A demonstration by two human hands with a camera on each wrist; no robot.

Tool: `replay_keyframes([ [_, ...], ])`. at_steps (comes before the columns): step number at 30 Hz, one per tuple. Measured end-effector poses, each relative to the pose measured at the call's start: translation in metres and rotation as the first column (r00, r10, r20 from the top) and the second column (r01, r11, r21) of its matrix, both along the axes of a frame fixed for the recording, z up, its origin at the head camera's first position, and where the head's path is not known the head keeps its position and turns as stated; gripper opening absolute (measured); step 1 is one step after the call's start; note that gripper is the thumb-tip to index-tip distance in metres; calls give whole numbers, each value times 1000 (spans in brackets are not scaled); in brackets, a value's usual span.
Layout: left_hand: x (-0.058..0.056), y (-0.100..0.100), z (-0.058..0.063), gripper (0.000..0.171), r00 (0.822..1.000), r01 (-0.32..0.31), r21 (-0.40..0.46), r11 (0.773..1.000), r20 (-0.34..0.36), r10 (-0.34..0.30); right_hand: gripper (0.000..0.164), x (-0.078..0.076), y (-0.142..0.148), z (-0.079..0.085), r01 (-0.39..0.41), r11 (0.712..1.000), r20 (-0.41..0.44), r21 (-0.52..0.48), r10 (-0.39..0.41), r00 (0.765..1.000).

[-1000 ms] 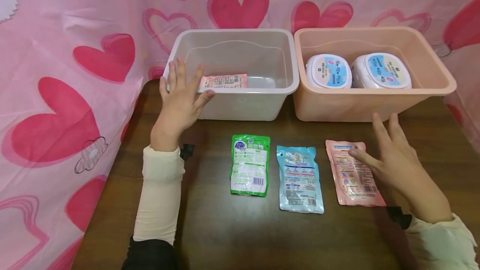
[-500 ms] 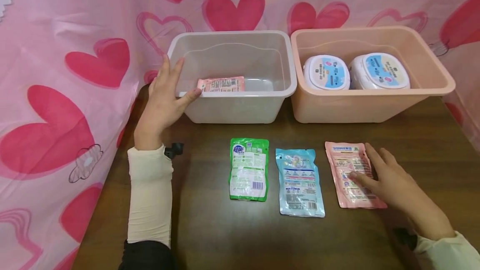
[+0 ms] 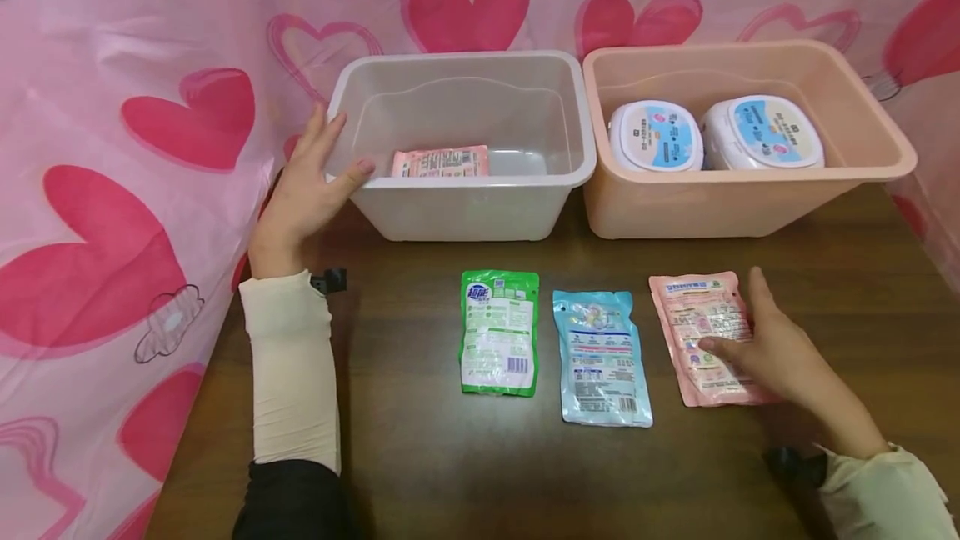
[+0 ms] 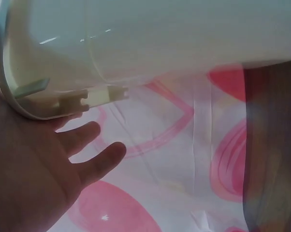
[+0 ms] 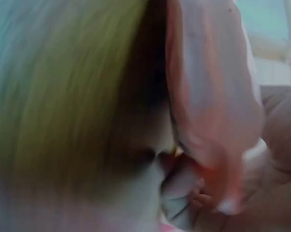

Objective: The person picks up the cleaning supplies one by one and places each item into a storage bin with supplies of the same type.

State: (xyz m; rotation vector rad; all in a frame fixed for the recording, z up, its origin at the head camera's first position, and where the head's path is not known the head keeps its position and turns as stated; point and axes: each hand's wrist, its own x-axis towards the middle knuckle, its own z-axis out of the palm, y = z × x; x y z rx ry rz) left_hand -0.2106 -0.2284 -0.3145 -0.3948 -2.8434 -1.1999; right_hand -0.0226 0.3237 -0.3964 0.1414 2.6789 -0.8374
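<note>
My right hand (image 3: 787,361) grips the right edge of a pink printed pouch (image 3: 693,319) lying on the table. Its thumb lies over the printed face; in the right wrist view the other fingers curl behind the pouch (image 5: 215,87). To its left lie a light blue pouch (image 3: 602,365) and a green-and-white pouch (image 3: 498,336). My left hand (image 3: 296,198) rests against the front left corner of a pale grey bin (image 3: 465,211), fingers fairly straight along its outside in the left wrist view. Inside that bin lies another pink pouch (image 3: 442,162).
A peach bin (image 3: 682,211) stands right beside the grey one, holding two white lidded tubs, a left tub (image 3: 656,137) and a right tub (image 3: 765,133). Behind and to the left hangs a pink heart-patterned cloth (image 3: 187,15). The dark wooden table (image 3: 450,465) lies under everything.
My right hand has come down onto the pink pouch at the right and taken hold of its edge. The left hand has shifted left, from above the grey bin's front rim to its left corner.
</note>
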Motion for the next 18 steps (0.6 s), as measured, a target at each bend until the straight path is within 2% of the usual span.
replay_keyframes([
  [2, -1, 1, 1, 82, 1000, -2, -17, 1000, 11, 2, 120, -1, 4, 0, 42, 996, 35, -83, -39, 999],
  [4, -1, 3, 2, 83, 1000, -2, -32, 999, 14, 3, 110, -1, 6, -2, 92, 978, 81, -185, -78, 994],
  [6, -2, 5, 3, 84, 1000, -5, -46, 999, 19, 6, 98, 1, 8, -3, 123, 961, 116, -246, -97, 989],
  [9, -2, 6, 3, 85, 999, -8, -60, 998, 32, 10, 80, 3, 9, -5, 134, 932, 110, -337, -102, 989],
  [11, -2, 7, 3, 85, 999, -11, -65, 998, 37, 13, 71, 5, 8, -6, 108, 914, 77, -391, -84, 993],
  [14, -2, 7, 2, 85, 999, -12, -61, 998, 38, 14, 64, 4, 9, -6, 81, 843, 69, -532, -52, 996],
  [18, -4, 6, 2, 83, 999, -15, -63, 998, 36, 17, 60, 1, 14, -9, 120, 697, 155, -707, -13, 988],
])
